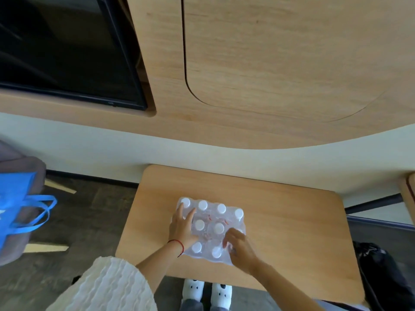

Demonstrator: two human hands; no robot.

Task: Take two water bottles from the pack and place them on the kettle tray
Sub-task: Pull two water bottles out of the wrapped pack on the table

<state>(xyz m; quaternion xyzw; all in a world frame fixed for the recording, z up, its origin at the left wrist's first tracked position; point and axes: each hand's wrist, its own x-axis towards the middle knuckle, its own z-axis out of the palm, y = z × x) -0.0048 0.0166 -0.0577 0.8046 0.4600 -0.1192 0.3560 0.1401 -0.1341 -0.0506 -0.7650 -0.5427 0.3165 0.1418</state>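
A shrink-wrapped pack of water bottles [211, 217] with white caps stands on a small wooden table [280, 221]. My left hand [183, 227] lies flat on the pack's left side, fingers spread over the wrap. At the pack's near right corner, my right hand [239, 245] has its fingers curled into the plastic wrap, beside a white-capped bottle [216, 252]. No kettle tray is in view.
A blue bag [20, 212] rests on a grey seat at the left. A dark screen [67, 48] hangs on the wooden wall panel behind. A black bag [381, 270] sits at the table's right. My white slippers [206, 292] show below the table edge.
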